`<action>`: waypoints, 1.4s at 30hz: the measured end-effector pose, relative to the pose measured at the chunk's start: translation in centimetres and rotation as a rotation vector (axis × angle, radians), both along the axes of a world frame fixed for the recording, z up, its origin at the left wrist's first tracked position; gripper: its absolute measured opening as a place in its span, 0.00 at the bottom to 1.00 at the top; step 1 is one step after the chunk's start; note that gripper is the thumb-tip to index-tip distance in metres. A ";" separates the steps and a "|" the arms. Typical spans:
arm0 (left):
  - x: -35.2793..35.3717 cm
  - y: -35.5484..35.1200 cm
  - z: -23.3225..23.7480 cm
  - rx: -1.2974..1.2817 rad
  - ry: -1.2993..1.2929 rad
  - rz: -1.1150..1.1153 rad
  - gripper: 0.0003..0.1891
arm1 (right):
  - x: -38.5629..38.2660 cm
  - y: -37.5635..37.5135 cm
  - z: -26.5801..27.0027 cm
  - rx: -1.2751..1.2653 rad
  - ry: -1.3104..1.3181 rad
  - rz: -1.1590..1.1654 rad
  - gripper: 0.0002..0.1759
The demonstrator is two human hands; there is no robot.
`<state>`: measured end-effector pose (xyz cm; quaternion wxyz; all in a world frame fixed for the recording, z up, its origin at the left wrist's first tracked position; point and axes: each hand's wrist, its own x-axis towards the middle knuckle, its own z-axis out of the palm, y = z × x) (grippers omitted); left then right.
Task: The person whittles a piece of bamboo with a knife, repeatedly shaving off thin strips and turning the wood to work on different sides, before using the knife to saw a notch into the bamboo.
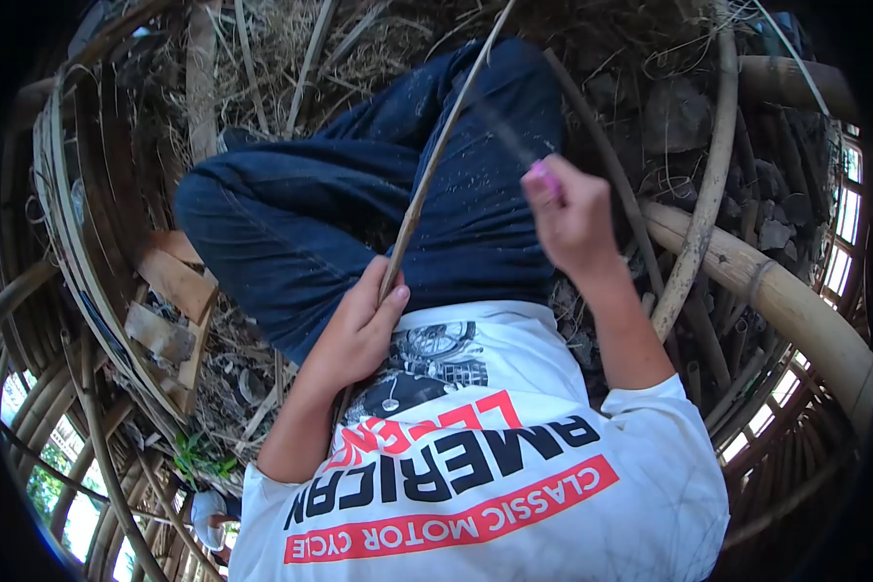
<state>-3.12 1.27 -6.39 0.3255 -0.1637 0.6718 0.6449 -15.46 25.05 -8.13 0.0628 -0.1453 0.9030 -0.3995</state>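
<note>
A long, narrow bamboo strip [443, 145] slants from the top of the view down to my lap. Around its lower end my left hand [361, 318] is closed, the thumb lying along the strip. To the right, above my thigh, my right hand [574, 221] makes a fist on the pink handle of a knife [547, 182]. The blade is smeared by motion and points up and left towards the strip, apart from my left hand. Small pale shavings speckle my dark jeans [291, 204], my legs being folded on the ground.
Thick bamboo poles [786, 306] lie at the right beside stones [677, 116]. Long bamboo strips [68, 218] curve along the left, near some wood offcuts [175, 274]. Dry straw [272, 73] covers the ground beyond my legs.
</note>
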 end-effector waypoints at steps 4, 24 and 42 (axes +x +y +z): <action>-0.8 -0.1 1.3 -0.037 0.044 -0.062 0.04 | 0.0 -1.1 -1.0 0.078 0.080 0.082 0.24; 1.7 0.1 9.3 -0.209 0.147 -0.327 0.09 | -12.0 4.3 5.9 0.339 0.504 0.010 0.24; 2.4 -0.3 9.3 -0.162 0.161 -0.190 0.06 | -14.3 8.2 3.2 0.349 0.238 -0.302 0.27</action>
